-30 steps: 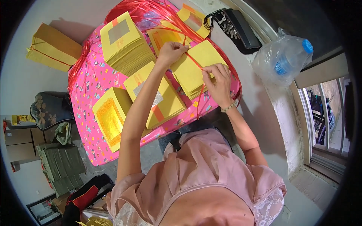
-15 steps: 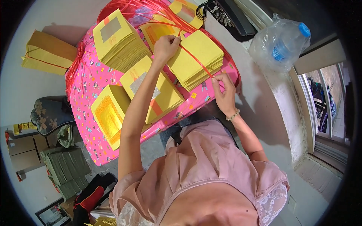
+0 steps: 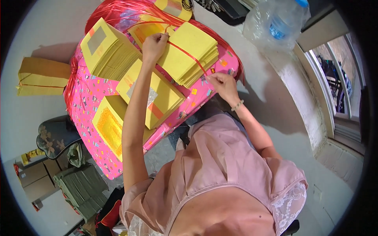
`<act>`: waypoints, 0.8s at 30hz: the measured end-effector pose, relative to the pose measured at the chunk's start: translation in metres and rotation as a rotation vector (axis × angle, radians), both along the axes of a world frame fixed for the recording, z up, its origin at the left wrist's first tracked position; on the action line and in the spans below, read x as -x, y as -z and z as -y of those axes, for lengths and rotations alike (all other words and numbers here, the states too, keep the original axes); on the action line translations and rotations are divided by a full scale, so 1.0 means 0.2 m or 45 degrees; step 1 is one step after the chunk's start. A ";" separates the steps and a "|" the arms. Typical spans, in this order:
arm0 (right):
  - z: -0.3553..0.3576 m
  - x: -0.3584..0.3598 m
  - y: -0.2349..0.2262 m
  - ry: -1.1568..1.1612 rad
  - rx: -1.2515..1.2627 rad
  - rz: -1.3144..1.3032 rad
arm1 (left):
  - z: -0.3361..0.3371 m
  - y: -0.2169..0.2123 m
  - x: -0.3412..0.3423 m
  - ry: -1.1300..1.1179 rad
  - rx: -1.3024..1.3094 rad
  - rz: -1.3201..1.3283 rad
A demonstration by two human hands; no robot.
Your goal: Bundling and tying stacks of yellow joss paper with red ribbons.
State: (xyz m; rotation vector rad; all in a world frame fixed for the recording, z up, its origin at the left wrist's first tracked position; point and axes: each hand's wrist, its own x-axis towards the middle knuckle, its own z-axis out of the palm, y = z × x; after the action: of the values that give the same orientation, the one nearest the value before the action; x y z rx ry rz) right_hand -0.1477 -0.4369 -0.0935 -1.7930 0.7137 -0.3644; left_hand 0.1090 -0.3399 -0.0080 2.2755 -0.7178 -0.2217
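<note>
Compared with half a second back, the right hand (image 3: 221, 83) has slid off the stack toward the table's near edge, and the red string (image 3: 188, 55) is now drawn tight in a straight line across the yellow paper stack (image 3: 189, 53). The right fingers are pinched shut on the string's near end, just off the stack's corner. The left hand (image 3: 154, 44) hasn't really moved: it sits at the stack's far left corner, fingers closed on the string's other end.

The stack lies on the pink patterned table (image 3: 88, 98), toward its right side. Left of the arm are more yellow stacks, one with a silver square (image 3: 151, 98), one with a gold square (image 3: 108, 126) and one with a grey patch (image 3: 103, 49).

Further out, a clear plastic bag (image 3: 275, 23) holds a water bottle with a blue label and cap. Off to the left, a tied yellow bundle (image 3: 41, 76) rests on the floor.
</note>
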 end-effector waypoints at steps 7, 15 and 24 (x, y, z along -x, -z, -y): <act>0.07 0.06 -0.04 0.008 -0.748 0.002 | 0.00 0.01 -0.03 0.026 -0.030 -0.059; -0.04 0.01 0.02 0.291 -1.055 0.338 | 0.00 0.02 -0.04 0.002 -0.034 -0.034; -0.04 0.00 0.11 0.286 -0.458 0.334 | 0.01 -0.02 -0.11 0.168 0.081 -0.574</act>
State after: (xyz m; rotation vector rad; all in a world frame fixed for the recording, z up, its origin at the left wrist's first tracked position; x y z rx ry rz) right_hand -0.1480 -0.4288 -0.1155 -1.3014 0.7418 -0.5711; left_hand 0.1302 -0.3421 -0.0042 2.0154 -0.6223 -0.7366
